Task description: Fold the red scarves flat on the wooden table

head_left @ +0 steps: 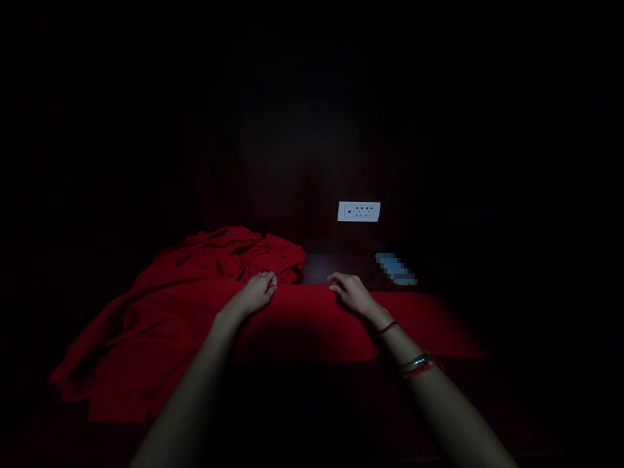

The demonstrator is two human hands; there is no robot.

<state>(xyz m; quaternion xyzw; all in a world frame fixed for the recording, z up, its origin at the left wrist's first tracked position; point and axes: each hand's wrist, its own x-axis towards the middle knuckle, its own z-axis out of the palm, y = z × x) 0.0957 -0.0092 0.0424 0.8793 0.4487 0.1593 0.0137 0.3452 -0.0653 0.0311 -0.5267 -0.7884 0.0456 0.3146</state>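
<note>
Here you are in deep gloom, one pool of light on the red cloth (302, 309); it lies on a dark tabletop (320, 263) right in front of you, stretched in a smooth, flat band from the middle out to the right, while to the left it spreads into loose wrinkles and rises in a rumpled heap at the back; your left hand (260, 290) is at the far edge of that flat band, just beside the heap, fingers curled in and thumb pressed to them, the cloth's edge pinched there; a ring (262, 274) sits on one finger; over to your right hand (350, 290), at the same edge and a little apart from the left, its thumb and forefinger drawn nearly together on the cloth, though how firmly they grip you cannot tell in this light; on that arm you wear a dark band (389, 327), a silvery bracelet (416, 361) and a red cord (418, 371); beyond the right hand, a flat bluish object (396, 269), blurred into blocks, lies near the cloth's far edge; behind it all, a white socket plate (359, 211) shows on the dark wall; a shadow falls across the cloth between your forearms.
</note>
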